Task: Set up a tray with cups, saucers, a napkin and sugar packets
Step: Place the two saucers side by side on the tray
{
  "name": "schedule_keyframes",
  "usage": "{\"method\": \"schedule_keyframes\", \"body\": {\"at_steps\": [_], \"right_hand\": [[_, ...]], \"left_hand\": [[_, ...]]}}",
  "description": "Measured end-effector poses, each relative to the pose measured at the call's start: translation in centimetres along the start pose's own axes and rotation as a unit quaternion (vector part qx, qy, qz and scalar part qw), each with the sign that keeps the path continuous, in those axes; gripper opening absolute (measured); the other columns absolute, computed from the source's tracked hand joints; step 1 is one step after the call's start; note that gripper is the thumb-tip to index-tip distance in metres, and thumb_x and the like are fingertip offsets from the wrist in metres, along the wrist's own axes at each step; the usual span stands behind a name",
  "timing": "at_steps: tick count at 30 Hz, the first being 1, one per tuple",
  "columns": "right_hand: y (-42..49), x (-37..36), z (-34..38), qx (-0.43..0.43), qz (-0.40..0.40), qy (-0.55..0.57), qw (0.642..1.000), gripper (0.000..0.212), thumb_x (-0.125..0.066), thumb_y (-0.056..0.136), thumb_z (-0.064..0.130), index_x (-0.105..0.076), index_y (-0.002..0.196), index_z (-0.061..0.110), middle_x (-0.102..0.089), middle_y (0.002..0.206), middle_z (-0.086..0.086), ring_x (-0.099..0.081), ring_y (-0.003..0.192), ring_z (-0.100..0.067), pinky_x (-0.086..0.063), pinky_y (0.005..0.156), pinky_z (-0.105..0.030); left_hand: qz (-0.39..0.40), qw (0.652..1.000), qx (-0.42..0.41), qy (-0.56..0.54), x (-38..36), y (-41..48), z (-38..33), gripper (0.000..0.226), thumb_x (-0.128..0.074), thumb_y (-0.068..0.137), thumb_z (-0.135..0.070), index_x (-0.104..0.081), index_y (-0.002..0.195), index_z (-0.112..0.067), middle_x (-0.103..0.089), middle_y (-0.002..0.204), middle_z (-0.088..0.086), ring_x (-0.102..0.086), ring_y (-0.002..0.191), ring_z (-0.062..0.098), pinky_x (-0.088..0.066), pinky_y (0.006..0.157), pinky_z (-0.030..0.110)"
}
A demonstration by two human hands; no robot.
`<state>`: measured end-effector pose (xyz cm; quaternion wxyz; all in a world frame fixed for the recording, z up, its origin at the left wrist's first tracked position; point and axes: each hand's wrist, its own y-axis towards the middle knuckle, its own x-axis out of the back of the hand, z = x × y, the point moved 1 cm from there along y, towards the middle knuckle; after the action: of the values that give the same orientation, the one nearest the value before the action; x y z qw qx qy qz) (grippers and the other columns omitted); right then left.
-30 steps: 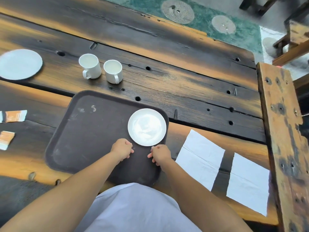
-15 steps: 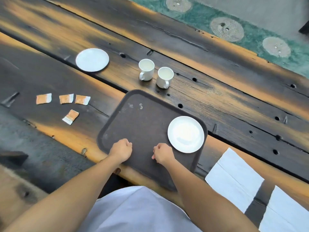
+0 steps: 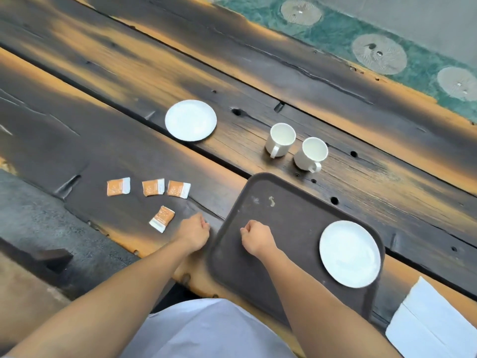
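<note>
A dark brown tray [image 3: 284, 208] lies on the wooden table with one white saucer [image 3: 349, 253] at its near right. A second white saucer [image 3: 190, 120] sits on the table at the far left of the tray. Two empty white cups [image 3: 281, 138] [image 3: 312, 153] stand just beyond the tray. Several orange sugar packets [image 3: 153, 187] lie left of the tray, the nearest one [image 3: 162, 218] close to my left hand [image 3: 195, 232]. That hand is curled, empty, over the table beside the tray's left edge. My right hand [image 3: 258, 236], also curled and empty, is over the tray.
A white napkin [image 3: 433, 324] lies at the bottom right, past the tray. The table's near edge [image 3: 144, 251] runs diagonally, with grey floor to the left. A green patterned strip [image 3: 361, 40] borders the far side.
The view has swung left, bringing the sugar packets and second saucer into view. My left hand has moved off the tray to its left edge. My right hand has drawn away from the saucer.
</note>
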<state>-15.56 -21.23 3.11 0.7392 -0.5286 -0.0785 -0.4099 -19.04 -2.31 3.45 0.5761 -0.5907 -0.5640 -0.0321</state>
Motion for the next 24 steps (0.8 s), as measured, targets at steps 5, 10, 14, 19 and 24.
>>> {"method": "schedule_keyframes", "body": {"at_steps": [5, 10, 14, 19, 24], "right_hand": [[3.4, -0.7, 6.6, 0.019, -0.018, 0.001, 1.000, 0.028, -0.043, 0.101, 0.027, -0.061, 0.104, 0.007, -0.067, 0.112, -0.017, -0.061, 0.104, -0.036, -0.046, 0.081, -0.034], [6.3, -1.2, 11.0, 0.028, -0.011, -0.005, 1.000, 0.028, -0.041, 0.101, 0.027, -0.060, 0.107, 0.007, -0.068, 0.113, -0.016, -0.060, 0.109, -0.036, -0.045, 0.083, -0.034], [8.3, -1.6, 13.6, 0.022, -0.010, 0.002, 1.000, 0.020, -0.043, 0.101, 0.028, -0.056, 0.100, 0.014, -0.069, 0.114, -0.016, -0.060, 0.110, -0.035, -0.043, 0.085, -0.033], [10.8, -1.2, 16.5, 0.020, -0.020, 0.039, 0.999, 0.020, -0.044, 0.100, 0.030, -0.056, 0.094, 0.015, -0.073, 0.104, -0.013, -0.063, 0.104, -0.031, -0.050, 0.092, -0.035], [13.1, -0.5, 18.2, 0.009, -0.020, 0.067, 0.997, 0.031, -0.044, 0.101, 0.030, -0.065, 0.104, 0.008, -0.074, 0.103, -0.013, -0.065, 0.103, -0.029, -0.051, 0.094, -0.036]], "left_hand": [[-0.018, 1.000, 0.000, -0.001, 5.9, 5.2, 2.3, 0.017, -0.042, 0.100, -0.030, -0.050, 0.093, -0.018, -0.065, 0.115, 0.016, -0.057, 0.111, 0.038, -0.046, 0.091, 0.038], [-0.032, 0.999, 0.009, -0.008, 9.7, 9.0, 3.7, 0.020, -0.039, 0.100, -0.026, -0.054, 0.097, -0.013, -0.066, 0.112, 0.015, -0.058, 0.107, 0.036, -0.048, 0.089, 0.039], [-0.039, 0.999, 0.016, -0.018, 12.0, 11.5, 4.0, 0.025, -0.043, 0.100, -0.033, -0.058, 0.093, -0.014, -0.066, 0.110, 0.016, -0.058, 0.105, 0.037, -0.049, 0.089, 0.039], [-0.027, 0.998, 0.028, -0.045, 13.4, 14.7, 4.1, 0.026, -0.044, 0.101, -0.032, -0.057, 0.087, -0.015, -0.067, 0.106, 0.014, -0.059, 0.098, 0.033, -0.046, 0.083, 0.035], [-0.009, 0.992, 0.042, -0.120, 13.8, 17.1, 3.2, 0.030, -0.044, 0.102, -0.031, -0.059, 0.087, -0.011, -0.071, 0.099, 0.013, -0.067, 0.093, 0.036, -0.053, 0.092, 0.043]]}}
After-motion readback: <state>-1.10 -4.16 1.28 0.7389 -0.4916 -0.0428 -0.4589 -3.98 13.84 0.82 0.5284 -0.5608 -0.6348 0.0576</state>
